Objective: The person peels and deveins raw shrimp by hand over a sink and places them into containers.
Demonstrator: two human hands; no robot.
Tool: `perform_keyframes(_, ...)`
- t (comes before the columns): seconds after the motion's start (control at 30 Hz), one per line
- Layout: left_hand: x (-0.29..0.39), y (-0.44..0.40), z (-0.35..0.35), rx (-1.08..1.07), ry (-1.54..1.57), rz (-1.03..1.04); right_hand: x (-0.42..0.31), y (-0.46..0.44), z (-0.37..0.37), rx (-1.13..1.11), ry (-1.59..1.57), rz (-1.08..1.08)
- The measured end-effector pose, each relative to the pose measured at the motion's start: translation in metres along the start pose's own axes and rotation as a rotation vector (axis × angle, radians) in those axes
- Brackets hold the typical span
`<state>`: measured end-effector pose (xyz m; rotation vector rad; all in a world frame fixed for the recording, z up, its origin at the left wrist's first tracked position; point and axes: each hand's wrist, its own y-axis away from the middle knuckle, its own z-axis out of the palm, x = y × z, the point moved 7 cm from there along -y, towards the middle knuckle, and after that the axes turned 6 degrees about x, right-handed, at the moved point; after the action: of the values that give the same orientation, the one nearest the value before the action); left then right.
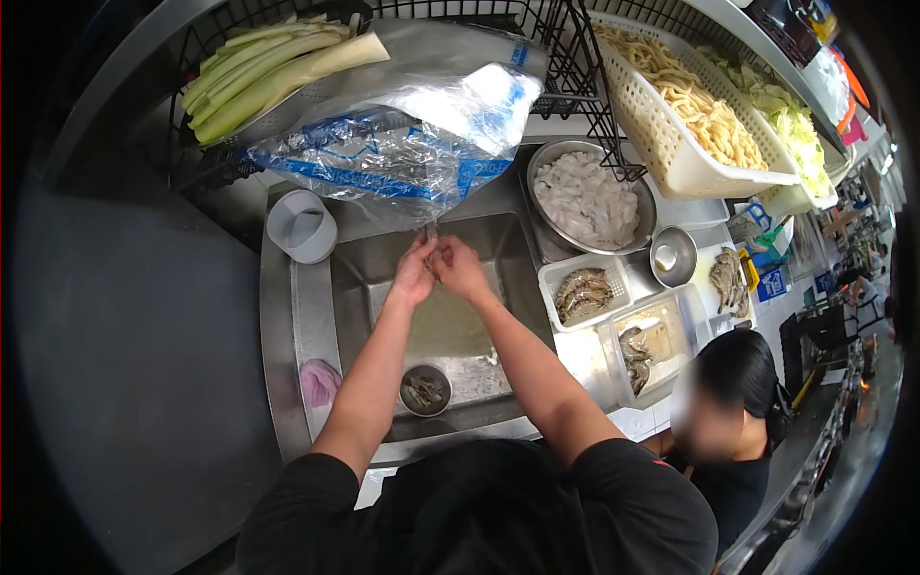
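Both my hands meet over the far part of the steel sink [350, 331], just below the hanging edge of a clear plastic bag. My left hand [413, 272] is closed, fingertips pinched on a small pale, translucent thing that looks like a shrimp [431, 233]. Against it, my right hand [459, 267] is also closed, its fingers pressed onto the same piece; they hide most of it. Lower in the sink, a small metal bowl [425, 390] holds greyish scraps like shells. Right of the sink, unpeeled shrimp [583, 293] lie in a white basket [546, 278].
A clear tub [685, 321] with shrimp and a large bowl of pale cut pieces [586, 196] stand to the right. The plastic bag [383, 144] and green stalks [278, 72] lie on the rack above. A co-worker [733, 412] is close at my right. A pink cloth [319, 382] lies left.
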<state>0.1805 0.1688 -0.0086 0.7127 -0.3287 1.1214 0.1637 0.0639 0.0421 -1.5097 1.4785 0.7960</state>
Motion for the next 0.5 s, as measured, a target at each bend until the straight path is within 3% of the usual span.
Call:
perform_keyframes(0.1, -0.001, -0.003, -0.004, 0.018, 0.004, 0.014, 0.001, -0.008, -0.004, 0.12, 0.014, -0.023)
perform_keyframes(0.23, 0.004, 0.001, 0.002, -0.01, 0.035, 0.014, 0.006, -0.009, -0.011, 0.091, -0.092, 0.023)
perform_keyframes(0.3, 0.005, 0.0, 0.002, 0.006, 0.063, 0.002, -0.034, 0.013, -0.035, 0.271, -0.114, -0.235)
perform_keyframes(0.33, 0.006, 0.0, 0.005, 0.005, 0.064, 0.0, -0.033, 0.017, -0.034, 0.272, -0.113, -0.234)
perform_keyframes(0.4, 0.006, 0.001, 0.012, 0.033, 0.065, 0.071, -0.046, 0.027, -0.026, 0.237, 0.17, -0.4)
perform_keyframes(0.5, 0.006, 0.002, 0.024, 0.014, 0.02, 0.213, -0.038, 0.024, -0.015, 0.267, 0.208, -0.32)
